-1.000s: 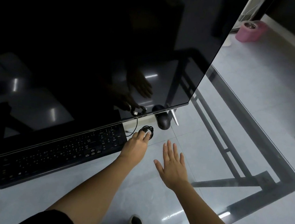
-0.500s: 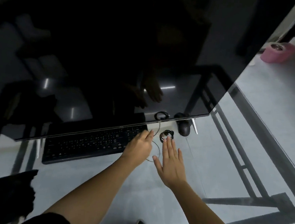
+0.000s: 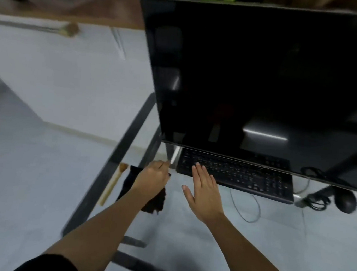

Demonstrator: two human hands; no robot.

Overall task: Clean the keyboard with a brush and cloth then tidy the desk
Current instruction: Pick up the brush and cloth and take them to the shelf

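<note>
The black keyboard lies on the glass desk, half under the dark monitor. My right hand hovers flat with straight fingers, its fingertips over the keyboard's front left corner. My left hand is over a black cloth just left of the keyboard; its fingers bend downward, and motion blur hides whether they grip the cloth. A wooden-handled brush lies left of the cloth along the desk's dark left edge.
A black mouse and a coiled black cable sit at the keyboard's right end, and a thin grey cable loops in front of it. The pale tiled floor shows through the glass. Blurred objects stand on a brown surface at the top.
The view has swung left, from the coiled cable and mouse to the keyboard's left end. My left hand went from the cable to the black cloth; my right hand followed, staying flat.
</note>
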